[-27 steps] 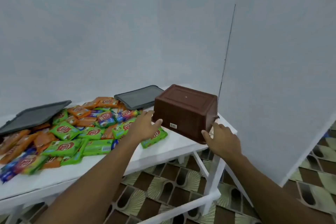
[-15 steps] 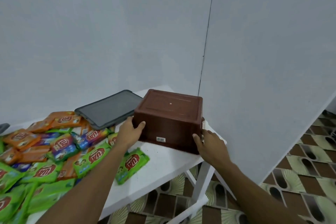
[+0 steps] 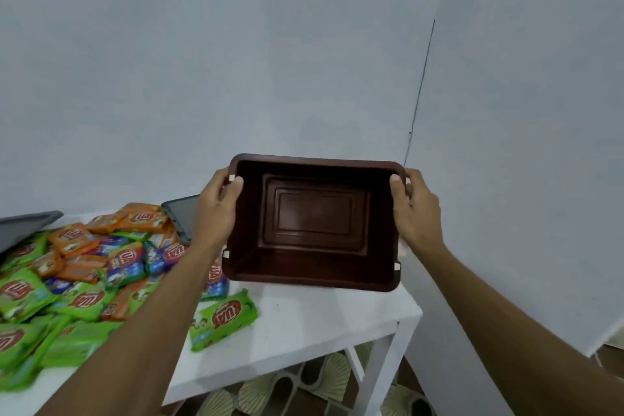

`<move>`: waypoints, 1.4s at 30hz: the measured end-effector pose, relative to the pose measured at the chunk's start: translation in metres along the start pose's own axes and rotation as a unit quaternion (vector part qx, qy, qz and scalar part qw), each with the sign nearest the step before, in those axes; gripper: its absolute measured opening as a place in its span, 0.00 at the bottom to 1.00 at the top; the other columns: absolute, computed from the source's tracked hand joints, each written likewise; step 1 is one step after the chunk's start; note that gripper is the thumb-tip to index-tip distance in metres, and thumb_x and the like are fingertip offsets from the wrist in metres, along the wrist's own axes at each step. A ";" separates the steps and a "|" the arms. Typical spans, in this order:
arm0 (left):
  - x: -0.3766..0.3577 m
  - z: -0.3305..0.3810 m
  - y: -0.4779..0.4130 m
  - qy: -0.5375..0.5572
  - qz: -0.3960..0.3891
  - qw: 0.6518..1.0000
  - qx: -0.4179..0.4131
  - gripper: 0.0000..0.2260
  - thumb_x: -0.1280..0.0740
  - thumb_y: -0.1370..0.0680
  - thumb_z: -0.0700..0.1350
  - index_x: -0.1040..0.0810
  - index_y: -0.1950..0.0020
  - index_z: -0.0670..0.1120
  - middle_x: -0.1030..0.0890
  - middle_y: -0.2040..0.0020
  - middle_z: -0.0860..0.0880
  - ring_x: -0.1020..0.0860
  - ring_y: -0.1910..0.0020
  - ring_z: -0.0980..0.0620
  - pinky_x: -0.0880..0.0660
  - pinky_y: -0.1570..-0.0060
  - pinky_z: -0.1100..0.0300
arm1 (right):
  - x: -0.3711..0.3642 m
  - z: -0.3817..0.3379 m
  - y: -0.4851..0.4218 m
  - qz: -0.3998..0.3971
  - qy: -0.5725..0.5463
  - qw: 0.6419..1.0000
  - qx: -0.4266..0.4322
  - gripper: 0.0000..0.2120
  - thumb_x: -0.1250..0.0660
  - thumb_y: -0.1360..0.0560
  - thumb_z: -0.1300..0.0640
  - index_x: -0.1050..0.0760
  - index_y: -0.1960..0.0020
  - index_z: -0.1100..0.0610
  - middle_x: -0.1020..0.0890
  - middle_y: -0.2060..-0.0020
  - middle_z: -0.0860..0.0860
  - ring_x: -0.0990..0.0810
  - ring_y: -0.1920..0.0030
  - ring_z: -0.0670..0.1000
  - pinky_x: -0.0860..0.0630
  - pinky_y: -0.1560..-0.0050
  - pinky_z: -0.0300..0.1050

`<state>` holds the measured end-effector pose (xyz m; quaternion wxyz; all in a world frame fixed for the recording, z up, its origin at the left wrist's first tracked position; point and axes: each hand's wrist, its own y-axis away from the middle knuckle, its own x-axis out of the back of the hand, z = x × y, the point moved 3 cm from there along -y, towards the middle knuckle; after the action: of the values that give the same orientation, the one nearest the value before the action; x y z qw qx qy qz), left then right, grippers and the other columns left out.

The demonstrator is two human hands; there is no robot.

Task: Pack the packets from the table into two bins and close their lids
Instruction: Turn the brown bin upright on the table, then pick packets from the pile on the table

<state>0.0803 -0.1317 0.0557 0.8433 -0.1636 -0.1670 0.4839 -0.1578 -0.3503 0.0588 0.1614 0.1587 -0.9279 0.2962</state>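
Bin turned open-side toward us

We have lifted the brown bin (image 3: pixel 314 223) above the table (image 3: pixel 304 324) (it sat upside down a moment ago); left hand (image 3: pixel 216 209) and right hand (image 3: pixel 417 209) grip its side rims, so the packets (image 3: pixel 101 267) can go in.

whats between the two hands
Head view: the brown bin, held between the left hand and right hand, each gripping one end of its rim; its empty inside faces the camera.
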 end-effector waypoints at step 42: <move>0.127 -0.109 0.064 -0.525 -0.228 0.785 0.238 0.21 0.38 0.21 0.58 0.27 0.33 0.48 0.23 0.36 0.44 0.25 0.40 0.44 0.27 0.40 0.47 | -0.163 -0.056 0.005 -0.328 0.111 0.914 0.212 0.16 0.36 0.23 0.47 0.24 0.38 0.52 0.20 0.43 0.52 0.26 0.40 0.56 0.29 0.38 0.57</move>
<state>0.1400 -0.0027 -0.0535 0.7235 0.3646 -0.4955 0.3132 -0.0020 -0.2803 0.0354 0.3141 0.4503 -0.7151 0.4326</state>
